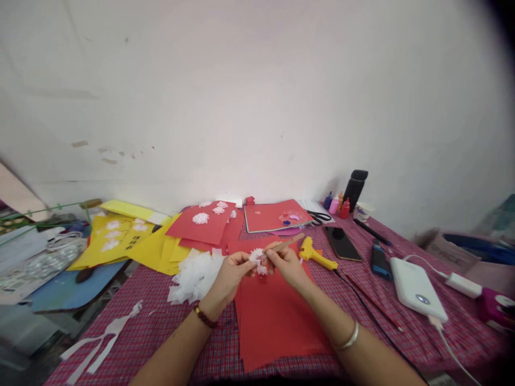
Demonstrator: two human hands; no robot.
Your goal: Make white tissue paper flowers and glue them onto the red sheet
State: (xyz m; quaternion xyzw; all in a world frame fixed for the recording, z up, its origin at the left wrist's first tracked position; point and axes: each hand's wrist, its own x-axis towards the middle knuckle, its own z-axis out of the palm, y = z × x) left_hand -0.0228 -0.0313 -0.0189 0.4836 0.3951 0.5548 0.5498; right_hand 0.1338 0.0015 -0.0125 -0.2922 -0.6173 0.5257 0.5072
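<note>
My left hand (pixel 230 276) pinches the edge of a small white, frilly paper flower (pixel 257 254) above the red paper sheets (pixel 281 321). Between the fingers of my right hand (pixel 290 266) is a slim wooden stick (pixel 290 241), its near end at the flower; which part of the tool this is, I cannot tell. A pile of white tissue paper pieces (pixel 197 276) lies left of my left hand. Just right of my right hand rests a yellow glue gun (pixel 317 255). Red cards with white flowers (pixel 201 218) lie farther back.
A paint-marked red card (pixel 269 217), scissors (pixel 321 216), small paint bottles (pixel 333 205) and a black flask (pixel 356 187) stand or lie at the back. To the right are a phone (pixel 341 243), a cutter (pixel 380 261) and a white power bank (pixel 416 287). Yellow cards (pixel 120 236) are left.
</note>
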